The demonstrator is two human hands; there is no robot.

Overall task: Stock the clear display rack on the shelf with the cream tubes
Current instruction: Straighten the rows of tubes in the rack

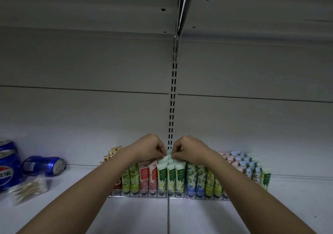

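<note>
White metal shelving fills my view, with a slotted upright [172,107] running down the back panel and a pale shelf board [252,215] under my arms. On it stands the clear plastic display rack [147,194], nearly full of upright cream tubes [170,177] in rows: green leaf prints, pink flower prints, white-and-green ones in the middle, blue flower prints to the right. My left hand [151,148] and my right hand [187,149] meet at the back of the middle rows, fingers curled, both pinching the flat crimped end of a pale mint tube [169,152] that I am seating behind the others. I judge these tubes light and soft-bodied, so a squeeze on the belly would dent them or tip the neighbours; the stiff crimp at the top is the safest place to hold, and the glossy skin may slip if I grip loosely. Printed panels on the tubes carry small characters, too small for me to read. To the left a blue cola can [8,163] stands with the red, white and blue Pepsi globe and Chinese characters, one legible as 乐; a second blue can [45,165] lies on its side just beside it, and a clear packet of cotton swabs [29,188] lies in front.
</note>
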